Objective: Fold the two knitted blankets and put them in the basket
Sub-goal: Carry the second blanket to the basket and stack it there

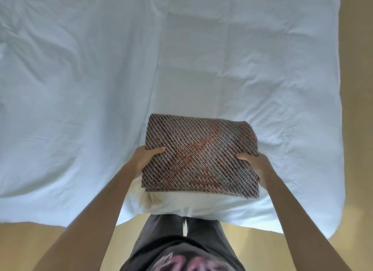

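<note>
Striped blanket [199,157]: It is folded into a thick, neat rectangle. It has slanting brown and grey lines with red patches. It is over the near edge of the bed, right in front of the person.
Cream blanket [171,200]: It lies under the striped blanket and sticks out at the near side and the left. Some fringe shows at its left end. It is folded too, but I cannot tell how many times.
Left hand [145,159]: It holds the left side of the striped blanket. The thumb lies on top and the other fingers are hidden below.
Right hand [256,165]: It holds the right side in the same way, thumb on top, fingers hidden below.
Lifted or resting: I cannot tell.
Bed [101,79]: A wrinkled white sheet covers it and fills most of the view.
Floor [40,242]: It is tan and shows at the bottom and on the right.
Person: Dark trousers [201,230] and a dark shirt [181,260] with pink print show at the bottom.
</note>
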Motion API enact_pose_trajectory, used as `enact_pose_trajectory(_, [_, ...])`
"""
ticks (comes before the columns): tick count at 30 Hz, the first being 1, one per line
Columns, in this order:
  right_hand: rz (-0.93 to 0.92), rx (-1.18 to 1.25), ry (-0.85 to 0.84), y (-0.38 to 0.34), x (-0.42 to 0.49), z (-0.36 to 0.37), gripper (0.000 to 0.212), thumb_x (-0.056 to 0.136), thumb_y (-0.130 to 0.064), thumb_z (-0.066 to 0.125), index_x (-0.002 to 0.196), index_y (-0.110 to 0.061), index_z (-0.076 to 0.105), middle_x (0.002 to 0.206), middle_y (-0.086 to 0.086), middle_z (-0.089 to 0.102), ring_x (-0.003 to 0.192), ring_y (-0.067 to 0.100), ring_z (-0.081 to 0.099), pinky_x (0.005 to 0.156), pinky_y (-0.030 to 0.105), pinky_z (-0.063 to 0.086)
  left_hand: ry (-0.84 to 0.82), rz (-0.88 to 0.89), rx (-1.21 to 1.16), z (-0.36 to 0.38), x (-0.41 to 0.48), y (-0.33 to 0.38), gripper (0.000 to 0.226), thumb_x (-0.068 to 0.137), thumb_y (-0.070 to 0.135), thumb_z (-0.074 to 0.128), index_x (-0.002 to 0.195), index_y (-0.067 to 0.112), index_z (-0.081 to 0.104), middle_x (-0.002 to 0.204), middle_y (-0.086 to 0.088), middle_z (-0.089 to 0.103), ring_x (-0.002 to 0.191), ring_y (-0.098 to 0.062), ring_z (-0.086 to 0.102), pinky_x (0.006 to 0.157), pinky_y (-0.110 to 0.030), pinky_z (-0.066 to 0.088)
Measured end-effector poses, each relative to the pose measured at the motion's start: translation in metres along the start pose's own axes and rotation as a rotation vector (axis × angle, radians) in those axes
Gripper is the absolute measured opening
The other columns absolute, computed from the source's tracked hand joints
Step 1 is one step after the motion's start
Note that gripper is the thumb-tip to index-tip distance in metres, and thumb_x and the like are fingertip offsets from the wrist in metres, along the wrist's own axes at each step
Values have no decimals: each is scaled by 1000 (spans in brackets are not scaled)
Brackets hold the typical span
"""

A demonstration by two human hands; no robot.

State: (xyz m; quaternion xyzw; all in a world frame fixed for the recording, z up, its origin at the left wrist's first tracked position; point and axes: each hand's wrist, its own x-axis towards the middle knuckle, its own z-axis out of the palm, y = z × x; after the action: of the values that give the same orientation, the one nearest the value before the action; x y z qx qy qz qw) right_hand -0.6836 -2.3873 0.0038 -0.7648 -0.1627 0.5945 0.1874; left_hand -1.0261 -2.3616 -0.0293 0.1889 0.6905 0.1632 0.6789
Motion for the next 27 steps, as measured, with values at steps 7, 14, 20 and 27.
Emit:
enact_pose_trajectory(7, [-130,-36,-23,-11,-76,1,31,73,-23,75,102,-18,64,95,7,71,84,30,68,74,41,55,52,121,-98,-23,-86,-20,41,67,35,81,101,22,62,97,2,69,88,-17,68,72,-28,51])
enact_pose_trajectory(14, [-262,-131,-175,-20,-103,16,31,70,-26,78,97,-24,66,95,0,72,81,20,70,65,31,54,215,227,-209,-34,-150,-63,42,64,40,81,100,27,63,96,5,71,82,-13,71,64,-25,54])
enact_pose_trajectory(20, [-347,-348,-335,-26,-113,24,62,66,-31,80,121,-14,57,110,7,66,92,26,65,85,45,53,428,265,-294,-14,-200,-117,39,70,43,77,103,27,63,93,7,71,82,-14,70,73,-30,55])
enact_pose_trajectory(27, [-450,-599,-536,-18,-133,43,67,63,-25,83,123,-16,55,111,4,65,93,25,65,83,44,54,539,315,-524,29,-262,-198,43,71,27,79,108,12,64,98,-4,73,84,-20,72,72,-31,56])
